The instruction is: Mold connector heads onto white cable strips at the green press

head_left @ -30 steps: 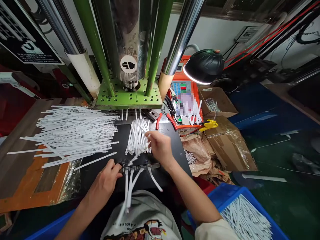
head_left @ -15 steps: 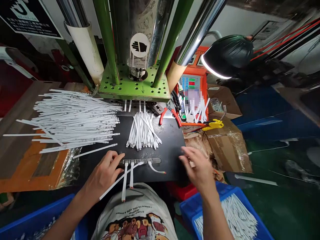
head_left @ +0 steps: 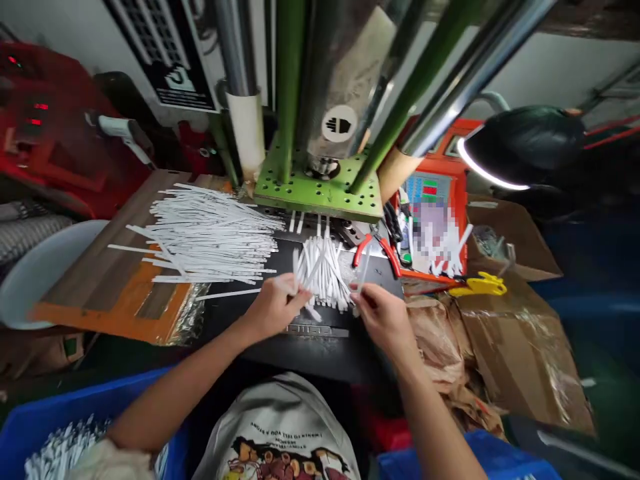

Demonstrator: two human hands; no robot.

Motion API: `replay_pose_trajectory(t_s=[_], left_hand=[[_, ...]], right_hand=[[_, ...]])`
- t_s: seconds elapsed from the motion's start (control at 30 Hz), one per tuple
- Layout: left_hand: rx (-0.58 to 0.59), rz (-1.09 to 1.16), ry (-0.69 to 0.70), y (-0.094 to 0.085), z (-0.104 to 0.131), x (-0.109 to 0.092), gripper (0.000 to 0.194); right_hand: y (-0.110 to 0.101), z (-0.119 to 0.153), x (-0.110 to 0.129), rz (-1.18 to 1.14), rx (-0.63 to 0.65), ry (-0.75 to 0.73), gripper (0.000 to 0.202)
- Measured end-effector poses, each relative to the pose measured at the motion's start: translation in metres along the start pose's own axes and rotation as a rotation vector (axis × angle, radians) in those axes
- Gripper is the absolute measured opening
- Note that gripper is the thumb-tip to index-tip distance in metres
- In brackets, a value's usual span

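Note:
A small heap of short white flat cables [head_left: 327, 277] lies at the middle of the black worktop, their ends pointing towards me. At its left edge my left hand [head_left: 274, 305] is closed, a white flat cable [head_left: 295, 268] standing up from its fingers, blurred. On the heap's right, my right hand [head_left: 384, 319] pinches another white flat cable [head_left: 363, 265] that points up and away. Just in front of the heap lies a slotted metal bar [head_left: 323, 331], with no cables visible in its slots. A larger pile of white cables [head_left: 215, 233] spreads out to the left.
A green press plate [head_left: 320, 197] overhangs the back of the worktop. Red-handled pliers [head_left: 376, 247] lie right of the heap, beside an orange control box [head_left: 463, 190]. A blue bin [head_left: 95, 407] stands at lower left, cardboard boxes [head_left: 520, 353] at right.
The cables are gone from the slotted bar. Both hands have moved forward to the heap, the left from the bar and the right inward, and each holds a cable. My view has turned left.

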State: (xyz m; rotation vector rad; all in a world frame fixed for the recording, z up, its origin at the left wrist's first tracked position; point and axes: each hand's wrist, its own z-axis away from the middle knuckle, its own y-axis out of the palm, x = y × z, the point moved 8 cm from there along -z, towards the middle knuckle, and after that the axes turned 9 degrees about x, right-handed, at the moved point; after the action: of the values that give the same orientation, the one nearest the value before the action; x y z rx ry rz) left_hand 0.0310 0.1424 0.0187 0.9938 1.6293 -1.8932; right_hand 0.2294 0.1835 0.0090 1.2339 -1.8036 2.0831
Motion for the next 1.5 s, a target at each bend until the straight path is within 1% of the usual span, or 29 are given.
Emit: replay_pose_trajectory(t_s=[0.03,0.1,0.17,0.23,0.27,0.3,0.37,0.4,0.47,0.5,0.57,0.63,0.67,0.73,0.77,0.83,0.9,0.97,1.0,1.03,1.07,1.13,1.17,1.23,1.3,1.4,1.47,1.5], left_hand=[[0.032,-0.016,-0.095,0.001,-0.015,0.008,0.043],[0.014,-0.033,-0.199,0.000,-0.039,0.020,0.047],[-0.046,-0.042,-0.236,-0.001,-0.053,0.026,0.040],[-0.096,-0.052,-0.250,-0.002,-0.053,0.028,0.036],[-0.108,-0.060,-0.244,-0.002,-0.048,0.028,0.036],[-0.110,-0.072,-0.230,-0.003,-0.039,0.028,0.033],[-0.098,-0.105,-0.198,-0.009,-0.013,0.034,0.015],[-0.092,-0.123,-0.191,-0.015,0.001,0.040,0.009],[-0.091,-0.183,-0.184,-0.030,0.026,0.055,0.015],[-0.084,-0.229,-0.164,-0.036,0.034,0.061,0.015],[-0.063,-0.326,-0.090,-0.041,0.043,0.067,0.011],[-0.038,-0.429,-0.018,-0.036,0.045,0.066,0.007],[-0.032,-0.481,-0.002,-0.032,0.045,0.065,0.009],[-0.037,-0.575,0.009,-0.026,0.045,0.060,0.015],[-0.043,-0.591,0.012,-0.026,0.046,0.057,0.017],[-0.081,-0.524,0.030,-0.033,0.051,0.050,0.020],[-0.158,-0.371,0.043,-0.053,0.061,0.042,0.021],[-0.254,-0.188,0.013,-0.076,0.072,0.040,0.022],[-0.296,-0.077,-0.014,-0.086,0.078,0.041,0.023],[-0.324,0.049,-0.043,-0.093,0.082,0.045,0.024],[-0.338,0.180,-0.066,-0.095,0.086,0.050,0.024],[-0.369,0.386,-0.088,-0.089,0.092,0.058,0.025],[-0.398,0.418,-0.085,-0.084,0.094,0.060,0.023],[-0.446,0.336,-0.048,-0.068,0.095,0.057,0.015],[-0.436,0.167,0.060,-0.045,0.092,0.042,0.010],[-0.326,-0.013,0.230,-0.005,0.083,0.019,0.010],[-0.258,-0.070,0.274,0.014,0.077,0.011,0.007],[-0.227,-0.089,0.277,0.020,0.074,0.009,0.007]], right_hand=[[0.002,-0.013,-0.012,0.089,0.054,0.035,0.019],[0.011,-0.037,-0.030,0.269,0.137,0.078,0.021],[0.023,-0.055,-0.034,0.390,0.151,0.062,0.022],[0.033,-0.063,-0.027,0.452,0.119,0.001,0.027],[0.037,-0.063,-0.022,0.479,0.109,-0.031,0.028],[0.040,-0.062,-0.016,0.510,0.103,-0.054,0.029],[0.039,-0.058,-0.004,0.572,0.066,-0.065,0.030],[0.036,-0.057,0.004,0.591,0.039,-0.063,0.029],[0.033,-0.058,0.024,0.579,0.010,-0.088,0.027],[0.036,-0.061,0.036,0.551,0.029,-0.125,0.025],[0.054,-0.072,0.065,0.485,0.141,-0.233,0.022],[0.081,-0.084,0.094,0.490,0.287,-0.334,0.022],[0.095,-0.090,0.107,0.517,0.346,-0.367,0.022],[0.116,-0.099,0.127,0.576,0.415,-0.398,0.019],[0.122,-0.101,0.134,0.597,0.428,-0.402,0.018],[0.128,-0.102,0.143,0.611,0.433,-0.408,0.016],[0.125,-0.093,0.145,0.634,0.432,-0.435,0.018],[0.114,-0.076,0.142,0.669,0.411,-0.486,0.021],[0.106,-0.066,0.139,0.683,0.389,-0.507,0.023],[0.097,-0.055,0.133,0.685,0.362,-0.519,0.024],[0.087,-0.044,0.126,0.666,0.333,-0.515,0.025],[0.066,-0.022,0.106,0.550,0.266,-0.452,0.026],[0.057,-0.011,0.095,0.461,0.230,-0.406,0.026],[0.046,0.009,0.074,0.272,0.164,-0.328,0.023],[0.046,0.027,0.060,0.107,0.121,-0.295,0.018],[0.055,0.042,0.056,-0.066,0.091,-0.323,0.015],[0.061,0.045,0.059,-0.094,0.085,-0.344,0.016],[0.063,0.045,0.061,-0.082,0.080,-0.352,0.017]])
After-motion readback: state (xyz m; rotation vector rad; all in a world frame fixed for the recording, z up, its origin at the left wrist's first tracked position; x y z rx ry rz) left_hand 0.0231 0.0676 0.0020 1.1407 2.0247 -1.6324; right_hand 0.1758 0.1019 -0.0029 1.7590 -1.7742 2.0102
